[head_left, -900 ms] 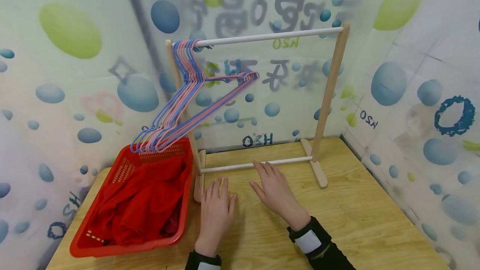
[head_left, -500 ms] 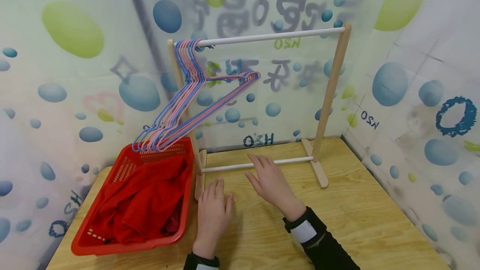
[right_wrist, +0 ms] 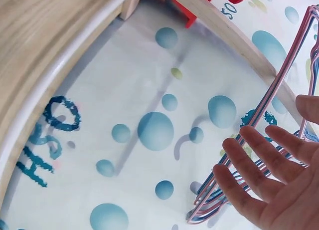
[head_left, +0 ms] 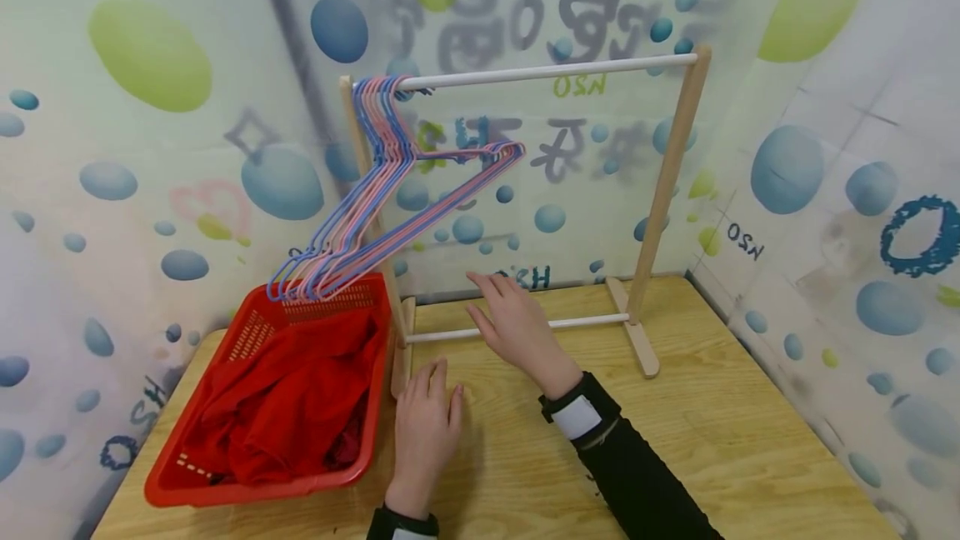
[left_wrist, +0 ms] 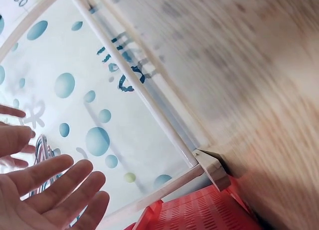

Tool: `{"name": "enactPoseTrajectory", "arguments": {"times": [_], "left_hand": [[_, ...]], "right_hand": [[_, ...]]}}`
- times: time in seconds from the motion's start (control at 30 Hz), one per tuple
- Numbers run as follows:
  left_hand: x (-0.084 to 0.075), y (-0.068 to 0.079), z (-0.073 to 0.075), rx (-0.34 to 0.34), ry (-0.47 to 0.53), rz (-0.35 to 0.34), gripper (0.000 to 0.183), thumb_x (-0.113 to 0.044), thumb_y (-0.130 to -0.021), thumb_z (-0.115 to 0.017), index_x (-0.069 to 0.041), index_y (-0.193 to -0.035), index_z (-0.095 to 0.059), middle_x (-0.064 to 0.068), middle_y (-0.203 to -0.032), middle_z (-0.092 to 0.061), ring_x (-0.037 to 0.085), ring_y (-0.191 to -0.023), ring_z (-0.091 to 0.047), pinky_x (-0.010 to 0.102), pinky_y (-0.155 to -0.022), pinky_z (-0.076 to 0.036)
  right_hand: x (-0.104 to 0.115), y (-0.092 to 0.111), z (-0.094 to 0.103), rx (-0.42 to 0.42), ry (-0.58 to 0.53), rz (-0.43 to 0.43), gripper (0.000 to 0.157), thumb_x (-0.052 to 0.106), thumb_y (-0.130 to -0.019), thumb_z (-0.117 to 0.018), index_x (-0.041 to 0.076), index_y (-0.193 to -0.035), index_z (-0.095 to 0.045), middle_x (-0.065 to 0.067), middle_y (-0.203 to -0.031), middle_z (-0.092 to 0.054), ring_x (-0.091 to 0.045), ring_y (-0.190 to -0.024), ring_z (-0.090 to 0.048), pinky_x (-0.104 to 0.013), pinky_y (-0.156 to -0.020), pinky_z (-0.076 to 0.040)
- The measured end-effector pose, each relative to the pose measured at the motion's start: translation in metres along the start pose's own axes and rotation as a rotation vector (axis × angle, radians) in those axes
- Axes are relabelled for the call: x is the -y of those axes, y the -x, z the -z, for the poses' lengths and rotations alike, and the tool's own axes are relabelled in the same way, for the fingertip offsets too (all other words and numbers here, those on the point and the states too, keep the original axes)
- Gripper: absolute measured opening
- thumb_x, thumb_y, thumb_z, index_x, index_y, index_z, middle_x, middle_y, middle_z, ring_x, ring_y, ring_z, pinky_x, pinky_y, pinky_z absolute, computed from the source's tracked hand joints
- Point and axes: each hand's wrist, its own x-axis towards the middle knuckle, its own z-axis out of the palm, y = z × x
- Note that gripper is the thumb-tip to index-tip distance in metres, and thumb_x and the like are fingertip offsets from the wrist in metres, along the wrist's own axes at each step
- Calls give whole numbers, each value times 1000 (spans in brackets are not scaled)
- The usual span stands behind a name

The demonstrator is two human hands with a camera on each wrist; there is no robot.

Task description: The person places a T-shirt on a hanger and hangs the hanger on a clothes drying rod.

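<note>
Several pink and blue hangers [head_left: 390, 157] hang bunched at the left end of the rack's white top rod [head_left: 555, 72]. My right hand [head_left: 517, 332] is raised in front of the lower rod, fingers extended and holding nothing. In the right wrist view its fingers [right_wrist: 254, 165] overlap the hangers, though no grip shows. The left hand [head_left: 427, 432] stays low over the table, beside the basket, its fingers loosely extended and empty. Red cloth [head_left: 285, 407] lies heaped in the red basket [head_left: 367, 440], with some darker patterned fabric at its right side.
The wooden rack's left post [head_left: 397, 298] stands close against the basket. Its right post [head_left: 663, 190] rises from a foot [head_left: 641, 348] at the back right of the wooden table [head_left: 712, 440]. A patterned cloth wall [head_left: 570, 248] closes off the back.
My right hand has moved up and to the left, from the lower rod toward the hangers. The left hand has shifted only slightly. Hangers and basket stay in place.
</note>
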Motion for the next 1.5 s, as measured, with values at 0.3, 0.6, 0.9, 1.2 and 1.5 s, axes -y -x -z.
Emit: {"name": "enactPoseTrajectory", "arguments": {"times": [0.3,0.6,0.9,1.2,1.5], "left_hand": [[-1,1,1,-75,-8,21,25,-15,-85,-68,4,-101,-68,16,-91,-61,30,-79,-60,44,-64,-49],[-3,4,9,-54,-6,68,23,-15,-86,-68,4,-99,-70,16,-90,-60,30,-80,-59,44,-65,-49],[-3,7,9,-77,-14,63,21,-15,-85,-68,3,-97,-70,14,-87,-59,30,-78,-59,44,-64,-49],[-1,7,11,-89,-16,67,20,-14,-84,-69,2,-95,-70,12,-84,-58,27,-74,-58,42,-62,-48],[0,5,16,-24,-17,134,20,-16,-86,-67,1,-97,-70,11,-86,-58,26,-74,-58,40,-62,-48]], "right_hand": [[2,-34,-7,53,-57,-13,42,28,-99,-53,3,-132,-57,-13,-116,-61,-28,-105,-58,-38,-88,-47],[10,-57,-13,116,-55,-23,43,31,-100,-51,4,-132,-58,-13,-123,-60,-27,-111,-57,-38,-89,-47],[22,-81,-12,38,-117,-13,34,28,-101,-50,7,-122,-65,-6,-107,-67,-20,-91,-62,-30,-69,-51],[39,-116,-10,3,-242,-58,31,25,-101,-51,5,-120,-65,-5,-103,-68,-15,-91,-64,-27,-76,-50],[61,-143,-6,-14,-425,-269,33,34,-100,-50,9,-112,-68,1,-94,-67,-10,-80,-60,-23,-69,-46]]}}
